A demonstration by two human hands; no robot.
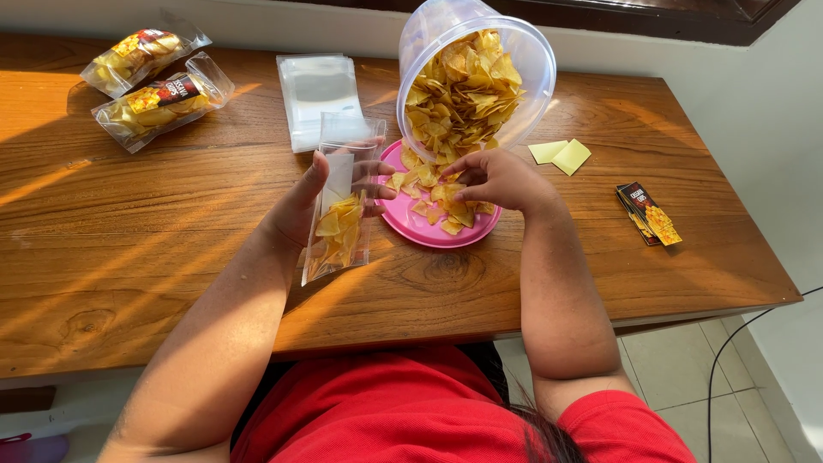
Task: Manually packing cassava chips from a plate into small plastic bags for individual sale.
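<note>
On the brown wooden desk (129, 257) there's lots of stuff. At 10 o'clock lie two sealed clear bags of yellow chips w/ red labels (159, 77), side by side, well apart from the hands. At 12 o'clock is a flat stack of empty clear plastic bags (313, 90), just behind the left hand. At 3 o'clock sit two small yellow paper notes (561, 155), and further right a little pile of dark printed label cards (649, 214) near the desk edge. A black cable (729, 360) hangs off at 4 o'clock over the tiled floor.

Nothing blocks the way btwn the hands; the big tub looms right over the plate.

The left hand (321, 193) grips a tall clear plastic pouch (341, 206), thumb on one side, fingers on the other. The pouch is in the middle of the desk, just left of the plate. Its long side runs from 12 to 6 o'clock, a bit tilted, open mouth up at 12. Yellow chips fill about its lower half.

The right hand (493, 178) is curled, fingertips pinching at chips on the round pink plastic plate (411, 230). The plate holds a thin heap of loose chips.

The big round clear plastic tub (476, 81) is tipped over, mouth facing down toward 6 o'clock, rim touching the plate. It's stuffed w/ yellow chips spilling onto the plate.
</note>
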